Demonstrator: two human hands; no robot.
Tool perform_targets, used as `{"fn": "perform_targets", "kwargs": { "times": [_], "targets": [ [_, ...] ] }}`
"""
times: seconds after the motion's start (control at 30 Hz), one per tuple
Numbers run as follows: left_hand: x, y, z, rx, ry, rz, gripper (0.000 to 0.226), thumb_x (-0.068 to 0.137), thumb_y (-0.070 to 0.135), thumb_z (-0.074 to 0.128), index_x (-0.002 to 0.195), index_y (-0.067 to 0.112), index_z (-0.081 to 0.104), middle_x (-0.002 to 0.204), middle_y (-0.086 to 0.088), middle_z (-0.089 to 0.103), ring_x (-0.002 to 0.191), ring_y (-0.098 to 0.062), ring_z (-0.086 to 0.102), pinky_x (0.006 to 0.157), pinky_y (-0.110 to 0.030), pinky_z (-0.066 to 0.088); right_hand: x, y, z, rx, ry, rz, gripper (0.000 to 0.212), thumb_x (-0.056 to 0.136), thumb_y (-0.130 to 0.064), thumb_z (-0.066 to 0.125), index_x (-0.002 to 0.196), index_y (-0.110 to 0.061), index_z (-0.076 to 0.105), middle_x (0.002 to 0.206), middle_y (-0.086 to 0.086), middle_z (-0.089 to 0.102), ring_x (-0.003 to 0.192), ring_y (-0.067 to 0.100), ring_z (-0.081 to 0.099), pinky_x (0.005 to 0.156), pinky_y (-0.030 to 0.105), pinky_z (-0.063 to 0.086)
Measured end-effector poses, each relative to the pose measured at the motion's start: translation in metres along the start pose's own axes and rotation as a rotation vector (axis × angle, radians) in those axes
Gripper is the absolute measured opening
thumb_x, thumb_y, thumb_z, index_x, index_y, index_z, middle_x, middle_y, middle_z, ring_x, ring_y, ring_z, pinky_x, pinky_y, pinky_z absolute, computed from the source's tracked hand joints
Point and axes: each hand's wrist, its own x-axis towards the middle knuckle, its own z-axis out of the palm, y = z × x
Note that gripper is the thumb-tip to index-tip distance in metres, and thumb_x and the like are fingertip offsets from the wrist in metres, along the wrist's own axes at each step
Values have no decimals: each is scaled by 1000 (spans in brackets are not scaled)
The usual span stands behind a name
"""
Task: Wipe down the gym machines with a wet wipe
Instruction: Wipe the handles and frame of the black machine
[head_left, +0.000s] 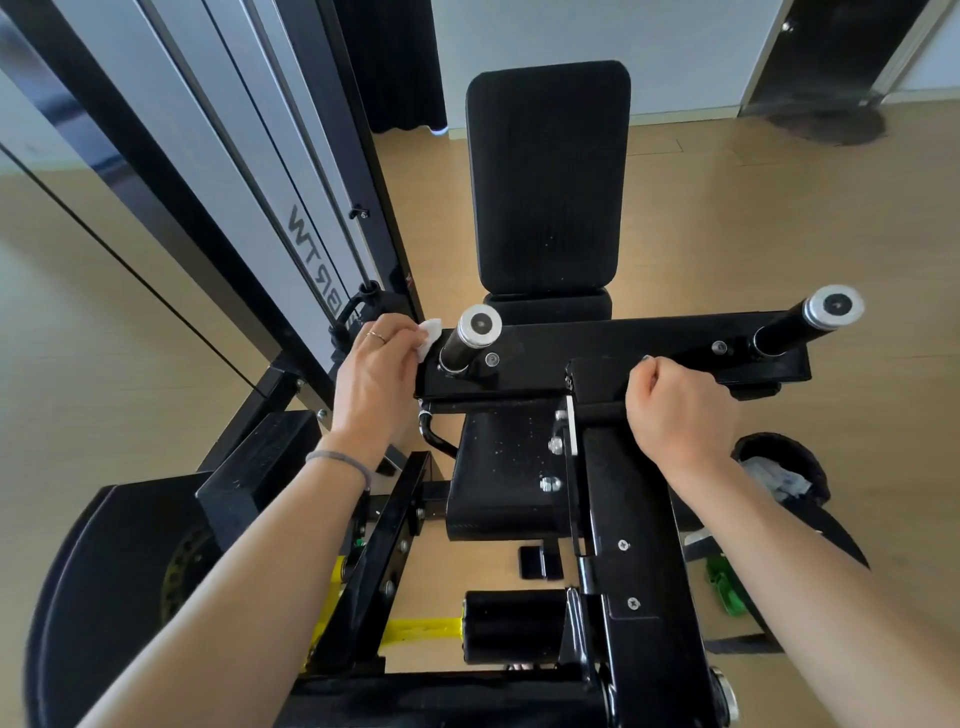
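At the far left stands the tall weight-stack tower with pale grey panels and black frame (291, 218), its cable running down behind the work. Just right of it, the person's left hand (376, 371) pinches a crumpled white wet wipe (428, 336) between curled fingers and thumb and presses it on the left end of the glossy black steel crossbar (597, 345), right beside the short black grip peg with a silver end cap (470, 340). I would judge the wipe is bunched so that it can work into the corner where peg meets bar.

Toward the middle, the black padded backrest (548, 176) stands upright on the far side of the bar.

The right hand (678, 415) sits knuckles-up on the black arm near the bar, fingers curled under; whether they wrap the metal or only rest as a fist I cannot tell. It looks placed to brace the person as they lean.

Farther right a second silver-capped peg (818, 317) sticks up, with no wipe near it. On the floor at the near right stands a small black waste bin (784, 470) with crumpled pale scraps inside, probably spent wipes.
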Motion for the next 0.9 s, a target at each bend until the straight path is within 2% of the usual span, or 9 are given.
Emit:
{"fn": "perform_targets", "kwargs": {
  "times": [0.17, 0.27, 0.4, 0.5, 0.6, 0.73, 0.8, 0.83, 0.9],
  "targets": [
    [-38, 25, 8, -62, -23, -110, 12, 94, 13, 61, 97, 9, 72, 111, 4, 61, 97, -13, 59, 84, -29, 53, 0, -2, -3, -6, -3, 4, 48, 105, -25, 38, 60, -13, 51, 49, 0, 45, 41, 10, 31, 49, 21, 17],
    [-51, 32, 9, -71, -73, -110, 12, 96, 12, 61, 102, 13, 71, 114, 8, 59, 95, -9, 57, 83, -13, 45, 0, -1, -2, -12, -7, 5, 48, 105, -25, 38, 60, -13, 52, 49, 0, 45, 42, 11, 31, 49, 21, 16],
    [-24, 27, 8, -116, 10, -211, 12, 97, 12, 61, 101, 11, 71, 113, 4, 61, 93, -10, 59, 80, 1, 37, -1, -1, -5, -30, -20, 4, 49, 106, -26, 38, 61, -13, 53, 49, -2, 43, 42, 10, 32, 48, 21, 16],
    [-9, 29, 5, -127, 52, -293, 11, 97, 14, 63, 100, 11, 73, 111, 4, 61, 92, -12, 59, 76, -4, 36, -1, -1, -5, -31, -25, -7, 50, 106, -27, 37, 61, -14, 52, 49, -2, 45, 41, 11, 35, 47, 21, 18],
    [-22, 39, 11, -84, 24, -280, 9, 96, 12, 64, 99, 7, 71, 111, 1, 60, 92, -13, 59, 74, -4, 36, -1, 2, -1, -11, -19, -14, 51, 106, -28, 36, 61, -13, 53, 49, 0, 47, 40, 14, 39, 47, 21, 21],
    [-48, 54, 21, -128, 30, -362, 6, 96, 14, 65, 96, 10, 69, 108, 5, 55, 89, -2, 53, 76, -5, 41, 0, 3, 2, 10, -9, -22, 48, 106, -28, 36, 64, -12, 53, 52, 1, 50, 42, 11, 36, 48, 22, 19],
    [-51, 66, 30, -168, 32, -356, 7, 97, 13, 64, 95, 11, 70, 105, 9, 53, 92, 8, 53, 78, -3, 40, 1, 5, 4, 25, -10, -34, 49, 106, -30, 35, 65, -12, 55, 52, 0, 50, 42, 15, 41, 48, 22, 24],
    [-52, 74, 34, -176, 39, -338, 7, 98, 14, 63, 96, 12, 70, 106, 11, 55, 95, 7, 54, 82, -5, 42, 2, 6, 5, 32, -12, -39, 50, 106, -31, 34, 65, -12, 56, 52, 0, 51, 42, 17, 44, 48, 23, 28],
    [-51, 89, 46, -171, 38, -287, 10, 97, 12, 64, 104, 12, 71, 115, 7, 61, 104, -7, 60, 94, -25, 51, 2, 9, 7, 42, -32, -40, 53, 105, -36, 30, 65, -14, 56, 51, -1, 50, 43, 19, 47, 48, 24, 34]
  ]
}}
